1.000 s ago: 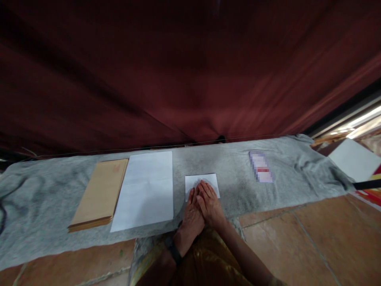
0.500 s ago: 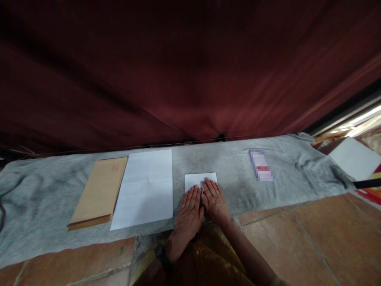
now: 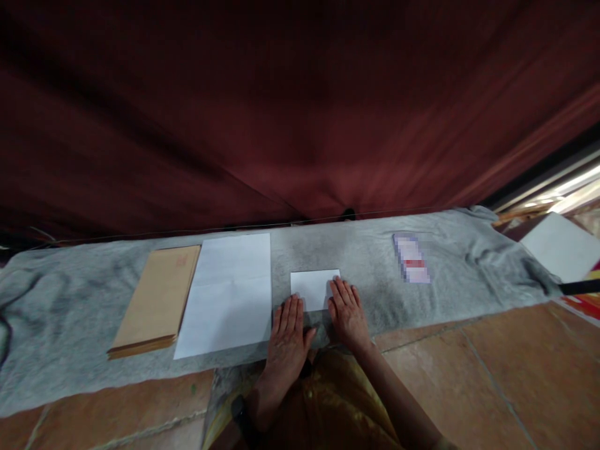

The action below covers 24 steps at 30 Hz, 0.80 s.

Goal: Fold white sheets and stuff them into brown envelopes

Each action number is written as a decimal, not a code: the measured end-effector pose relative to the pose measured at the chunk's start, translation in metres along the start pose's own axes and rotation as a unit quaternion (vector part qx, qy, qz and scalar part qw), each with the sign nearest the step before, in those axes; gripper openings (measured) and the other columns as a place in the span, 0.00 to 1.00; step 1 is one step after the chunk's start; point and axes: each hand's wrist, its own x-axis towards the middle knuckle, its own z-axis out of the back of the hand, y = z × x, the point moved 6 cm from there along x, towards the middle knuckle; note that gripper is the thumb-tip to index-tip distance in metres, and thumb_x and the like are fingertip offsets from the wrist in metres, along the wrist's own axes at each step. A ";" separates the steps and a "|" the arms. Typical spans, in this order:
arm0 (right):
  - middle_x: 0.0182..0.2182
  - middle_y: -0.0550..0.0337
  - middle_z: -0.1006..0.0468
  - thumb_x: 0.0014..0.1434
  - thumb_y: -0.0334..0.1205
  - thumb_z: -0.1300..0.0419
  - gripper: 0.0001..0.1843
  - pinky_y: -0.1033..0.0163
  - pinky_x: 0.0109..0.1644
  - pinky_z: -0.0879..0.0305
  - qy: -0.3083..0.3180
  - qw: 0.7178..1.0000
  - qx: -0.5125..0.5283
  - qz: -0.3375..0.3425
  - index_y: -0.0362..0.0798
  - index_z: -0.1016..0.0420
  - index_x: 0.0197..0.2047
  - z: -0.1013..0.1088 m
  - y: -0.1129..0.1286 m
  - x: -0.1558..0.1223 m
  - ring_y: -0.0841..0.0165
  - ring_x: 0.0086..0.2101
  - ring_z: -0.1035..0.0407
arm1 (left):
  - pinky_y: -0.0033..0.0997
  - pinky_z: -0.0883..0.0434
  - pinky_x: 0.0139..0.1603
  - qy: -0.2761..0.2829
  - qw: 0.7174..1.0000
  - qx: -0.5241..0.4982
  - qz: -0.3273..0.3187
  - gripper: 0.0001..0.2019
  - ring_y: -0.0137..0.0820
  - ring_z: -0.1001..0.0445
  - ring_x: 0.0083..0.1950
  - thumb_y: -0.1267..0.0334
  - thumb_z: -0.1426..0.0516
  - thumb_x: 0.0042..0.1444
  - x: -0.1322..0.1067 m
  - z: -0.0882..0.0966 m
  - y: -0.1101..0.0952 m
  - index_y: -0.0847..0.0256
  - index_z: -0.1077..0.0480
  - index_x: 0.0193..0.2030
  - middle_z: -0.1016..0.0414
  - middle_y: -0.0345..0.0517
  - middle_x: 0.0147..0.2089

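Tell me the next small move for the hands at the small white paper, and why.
Probably pinch the small white paper by its right edge with the right hand: those fingertips lie at that edge, while the left hand has its fingertips at the near-left corner, where they could steady it. Both hands look open, gripping nothing.

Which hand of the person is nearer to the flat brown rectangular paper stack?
Left. The left hand is to the right of the brown paper stack, with the large white rectangular paper sheet between them. The right hand is farther away on the same side.
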 end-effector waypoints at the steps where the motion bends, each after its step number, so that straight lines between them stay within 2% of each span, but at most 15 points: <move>1: 0.70 0.47 0.40 0.71 0.37 0.54 0.28 0.46 0.71 0.49 -0.001 1.000 0.000 0.000 0.43 0.44 0.72 0.000 0.000 0.000 0.57 0.68 0.46 | 0.55 0.40 0.72 -0.001 1.000 0.000 -0.001 0.35 0.45 0.47 0.76 0.58 0.51 0.68 0.002 0.001 -0.001 0.68 0.59 0.76 0.47 0.62 0.75; 7: 0.70 0.46 0.40 0.71 0.38 0.52 0.28 0.46 0.71 0.51 0.004 1.000 -0.012 -0.001 0.42 0.43 0.72 0.001 0.002 0.000 0.57 0.68 0.46 | 0.48 0.41 0.73 0.007 0.998 -0.043 -0.049 0.29 0.39 0.49 0.76 0.66 0.54 0.68 0.041 -0.002 -0.024 0.66 0.50 0.74 0.45 0.55 0.75; 12: 0.70 0.46 0.41 0.69 0.36 0.53 0.30 0.46 0.72 0.52 0.007 1.000 -0.022 0.009 0.42 0.47 0.73 0.000 0.003 -0.001 0.58 0.69 0.48 | 0.48 0.44 0.75 0.038 0.995 -0.053 -0.081 0.27 0.39 0.50 0.77 0.63 0.55 0.68 0.073 -0.017 -0.036 0.67 0.46 0.73 0.46 0.53 0.76; 16: 0.70 0.46 0.40 0.69 0.37 0.53 0.31 0.45 0.72 0.52 -0.001 1.000 -0.021 0.010 0.41 0.48 0.74 0.001 0.004 -0.001 0.57 0.69 0.49 | 0.49 0.48 0.76 0.042 0.994 -0.043 -0.088 0.26 0.38 0.52 0.77 0.63 0.56 0.69 0.083 -0.023 -0.036 0.64 0.45 0.73 0.46 0.49 0.76; 24: 0.70 0.47 0.40 0.70 0.35 0.53 0.28 0.45 0.72 0.53 0.009 1.000 -0.024 0.012 0.44 0.43 0.72 -0.002 0.003 -0.001 0.57 0.69 0.49 | 0.49 0.46 0.75 0.047 0.996 -0.034 -0.071 0.25 0.40 0.51 0.77 0.61 0.56 0.70 0.083 -0.022 -0.026 0.62 0.44 0.72 0.45 0.48 0.76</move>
